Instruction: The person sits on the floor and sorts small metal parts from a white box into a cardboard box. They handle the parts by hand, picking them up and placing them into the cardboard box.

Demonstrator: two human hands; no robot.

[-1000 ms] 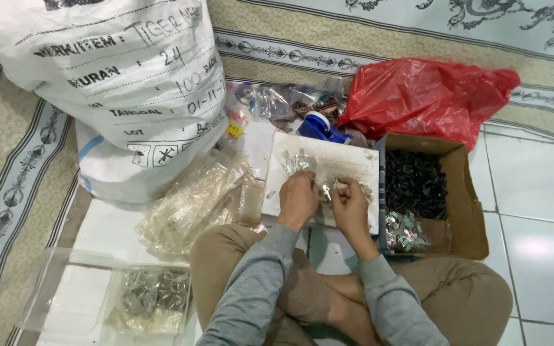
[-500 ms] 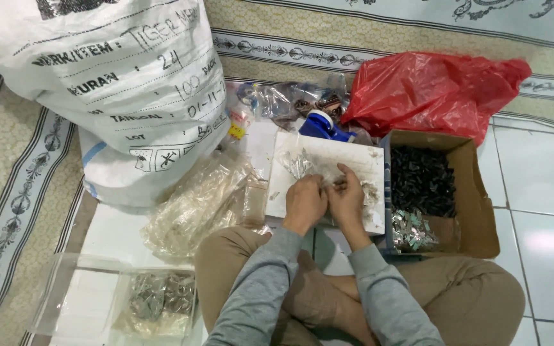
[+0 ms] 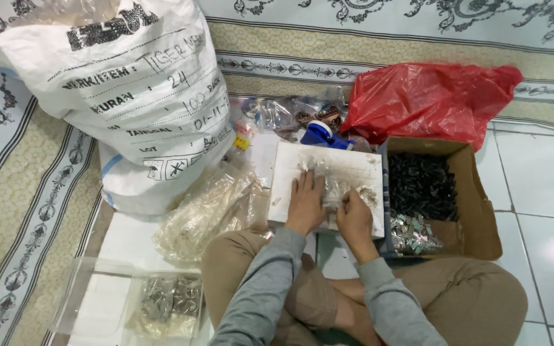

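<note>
- Head view: your left hand (image 3: 305, 204) lies palm-down on the white board (image 3: 290, 186), fingers stretched out flat, its fingertips pressing one edge of a small clear plastic bag (image 3: 333, 186).
- Your right hand (image 3: 356, 218) rests on the same board, fingers curled in onto the bag's other edge; how firmly it pinches is hard to tell.
- The bag sits mid-board, between both hands.
- Right of the board stands a cardboard box (image 3: 476, 198) of dark small parts.
- Beyond the board lies a red plastic bag (image 3: 428, 99).
- Left of the board leans a big white sack (image 3: 123, 96).
</note>
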